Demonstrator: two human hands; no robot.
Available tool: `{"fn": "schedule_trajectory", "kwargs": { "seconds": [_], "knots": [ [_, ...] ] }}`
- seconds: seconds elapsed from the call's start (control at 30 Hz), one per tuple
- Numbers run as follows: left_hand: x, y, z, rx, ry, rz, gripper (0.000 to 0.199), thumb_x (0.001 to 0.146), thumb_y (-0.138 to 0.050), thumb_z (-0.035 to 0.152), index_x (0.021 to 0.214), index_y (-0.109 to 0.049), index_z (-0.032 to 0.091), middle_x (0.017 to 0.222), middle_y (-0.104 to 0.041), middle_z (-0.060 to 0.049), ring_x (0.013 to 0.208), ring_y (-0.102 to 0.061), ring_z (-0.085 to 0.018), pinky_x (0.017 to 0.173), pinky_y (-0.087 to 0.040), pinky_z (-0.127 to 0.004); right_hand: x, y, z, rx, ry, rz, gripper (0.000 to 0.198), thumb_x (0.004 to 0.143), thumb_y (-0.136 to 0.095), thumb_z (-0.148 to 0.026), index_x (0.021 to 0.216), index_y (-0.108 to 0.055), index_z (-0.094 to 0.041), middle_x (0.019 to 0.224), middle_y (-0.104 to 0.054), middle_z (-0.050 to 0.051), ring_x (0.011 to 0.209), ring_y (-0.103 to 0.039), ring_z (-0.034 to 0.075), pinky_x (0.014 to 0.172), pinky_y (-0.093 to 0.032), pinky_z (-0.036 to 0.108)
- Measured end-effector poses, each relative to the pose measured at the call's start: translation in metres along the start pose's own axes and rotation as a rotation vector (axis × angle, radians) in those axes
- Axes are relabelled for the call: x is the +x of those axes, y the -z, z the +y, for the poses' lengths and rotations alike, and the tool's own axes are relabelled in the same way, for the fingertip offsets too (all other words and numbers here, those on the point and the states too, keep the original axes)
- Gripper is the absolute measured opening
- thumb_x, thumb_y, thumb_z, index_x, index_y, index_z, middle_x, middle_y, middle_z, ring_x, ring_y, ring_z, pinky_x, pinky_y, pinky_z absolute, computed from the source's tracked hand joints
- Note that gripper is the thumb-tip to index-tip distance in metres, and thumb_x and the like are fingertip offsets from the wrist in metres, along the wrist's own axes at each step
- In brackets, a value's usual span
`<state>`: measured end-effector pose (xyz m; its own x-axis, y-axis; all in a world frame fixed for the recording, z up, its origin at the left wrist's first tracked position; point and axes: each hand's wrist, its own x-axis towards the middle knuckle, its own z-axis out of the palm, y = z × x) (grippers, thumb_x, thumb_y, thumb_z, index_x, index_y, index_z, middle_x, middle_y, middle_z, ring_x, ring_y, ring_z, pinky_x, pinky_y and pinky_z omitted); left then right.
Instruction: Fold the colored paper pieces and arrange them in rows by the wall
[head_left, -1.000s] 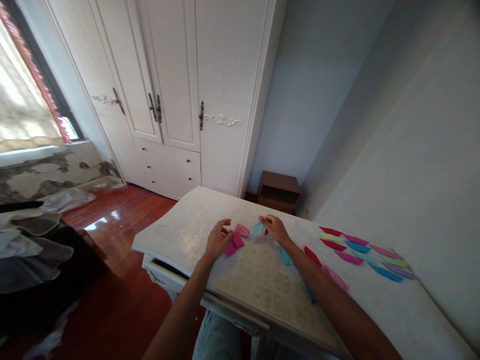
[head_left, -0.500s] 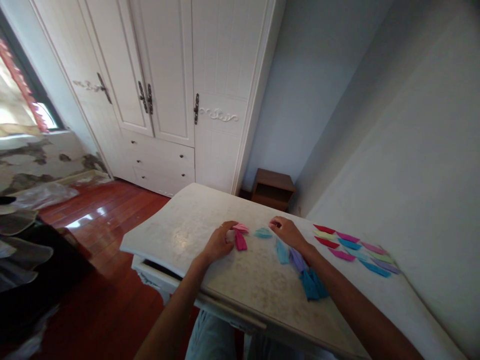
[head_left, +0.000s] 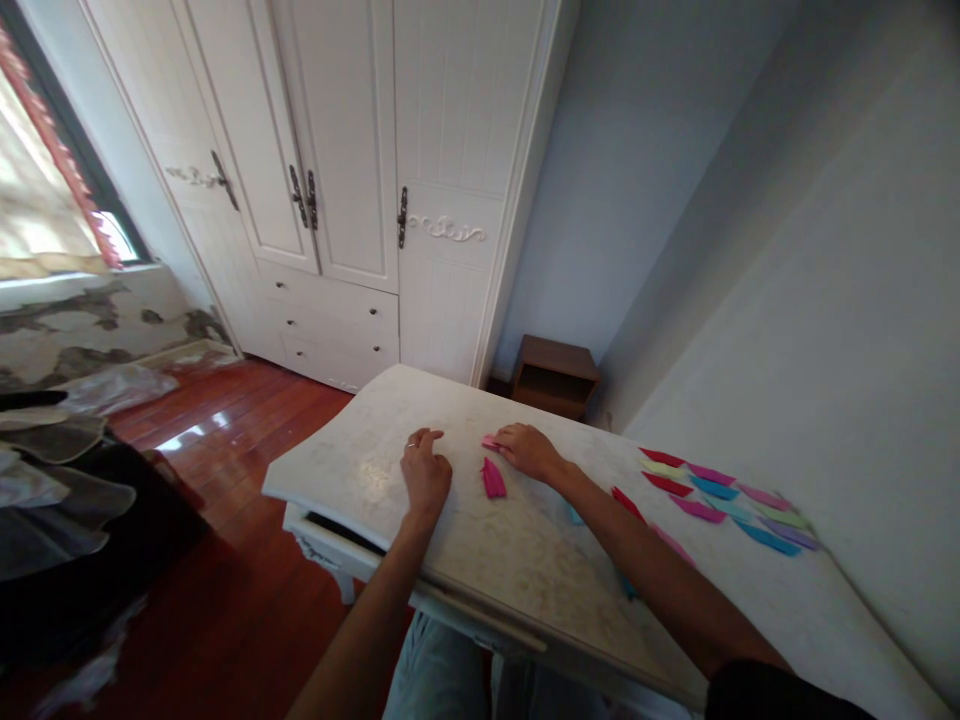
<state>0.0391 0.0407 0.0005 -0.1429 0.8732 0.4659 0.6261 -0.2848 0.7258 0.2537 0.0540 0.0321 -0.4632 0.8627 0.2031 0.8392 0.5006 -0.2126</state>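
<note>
A white wardrobe [head_left: 337, 150] stands beyond the white desk [head_left: 360, 450], and a low brown cabinet [head_left: 559, 355] sits past the desk's far edge. Toward the right end, beside the wall, lie rows of coloured strips [head_left: 714, 488]. The right hand [head_left: 529, 450] is near the far edge, its fingertips at a small pink piece [head_left: 490, 441]; whether they pinch or merely press it cannot be told. The left hand [head_left: 427, 475] is loosely curled, apparently holding nothing, between the desk's left edge and a deep pink strip [head_left: 493, 479], apart from both. A red strip [head_left: 628, 503] shows partly beside the right forearm. That low forearm could drag the strips near it out of place, and a loose fingertip hold could let the thin pink piece slip or crease.
</note>
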Motion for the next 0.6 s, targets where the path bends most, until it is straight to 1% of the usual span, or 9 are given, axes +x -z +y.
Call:
{"fn": "schedule_trajectory", "kwargs": {
  "seconds": [0.13,0.27,0.33,0.4,0.47,0.53,0.6],
  "knots": [
    [-0.001,0.006,0.006,0.044,0.049,0.054,0.03,0.074,-0.049,0.011,0.099,-0.064,0.018,0.117,-0.06,-0.012,0.109,-0.057,-0.029,0.09,-0.046,-0.045,-0.016,0.01,0.017,0.019,-0.087,0.059,0.021,0.091,-0.054,-0.027,0.101,-0.071,-0.023,0.107,-0.071,0.006,0.102,-0.062,0.022,0.093,-0.043,0.034],
    [0.001,0.009,0.004,0.048,0.041,0.095,0.027,0.077,-0.048,0.018,0.098,-0.065,0.018,0.116,-0.062,-0.011,0.102,-0.06,-0.028,0.087,-0.047,-0.043,-0.053,0.034,0.045,0.017,-0.211,0.145,0.029,0.095,-0.045,-0.034,0.106,-0.069,-0.021,0.113,-0.069,0.006,0.108,-0.061,0.019,0.098,-0.042,0.033],
    [0.003,0.008,0.001,0.062,0.043,0.144,0.026,0.077,-0.048,0.019,0.096,-0.066,0.017,0.112,-0.064,-0.011,0.102,-0.06,-0.028,0.088,-0.046,-0.043,-0.08,0.051,0.067,0.0,-0.297,0.186,0.032,0.096,-0.043,-0.034,0.11,-0.067,-0.02,0.117,-0.067,0.008,0.112,-0.059,0.019,0.101,-0.041,0.034],
    [0.004,0.007,-0.001,0.064,0.015,0.151,0.026,0.077,-0.047,0.021,0.095,-0.066,0.017,0.111,-0.064,-0.011,0.102,-0.06,-0.028,0.089,-0.046,-0.043,-0.11,0.069,0.093,-0.019,-0.4,0.214,0.033,0.095,-0.044,-0.035,0.114,-0.065,-0.018,0.121,-0.065,0.01,0.115,-0.057,0.02,0.104,-0.039,0.037],
    [0.004,0.007,-0.001,0.052,-0.022,0.142,0.026,0.078,-0.047,0.022,0.094,-0.066,0.017,0.111,-0.064,-0.01,0.103,-0.06,-0.027,0.09,-0.045,-0.042,-0.141,0.086,0.121,-0.029,-0.514,0.234,0.037,0.092,-0.047,-0.037,0.119,-0.062,-0.015,0.126,-0.061,0.014,0.119,-0.055,0.024,0.105,-0.038,0.043],
    [0.003,0.009,0.002,0.032,-0.041,0.12,0.025,0.078,-0.047,0.022,0.094,-0.066,0.018,0.112,-0.064,-0.009,0.099,-0.061,-0.026,0.089,-0.046,-0.04,-0.168,0.1,0.147,-0.019,-0.617,0.235,0.044,0.089,-0.052,-0.042,0.121,-0.06,-0.012,0.127,-0.059,0.02,0.119,-0.055,0.03,0.102,-0.04,0.049],
    [0.003,0.012,0.005,0.018,-0.032,0.097,0.024,0.078,-0.048,0.023,0.094,-0.066,0.019,0.112,-0.063,-0.008,0.091,-0.063,-0.024,0.087,-0.047,-0.039,-0.188,0.107,0.167,0.007,-0.665,0.223,0.049,0.083,-0.061,-0.045,0.12,-0.061,-0.013,0.126,-0.06,0.02,0.117,-0.056,0.032,0.1,-0.042,0.049]
  ]
}}
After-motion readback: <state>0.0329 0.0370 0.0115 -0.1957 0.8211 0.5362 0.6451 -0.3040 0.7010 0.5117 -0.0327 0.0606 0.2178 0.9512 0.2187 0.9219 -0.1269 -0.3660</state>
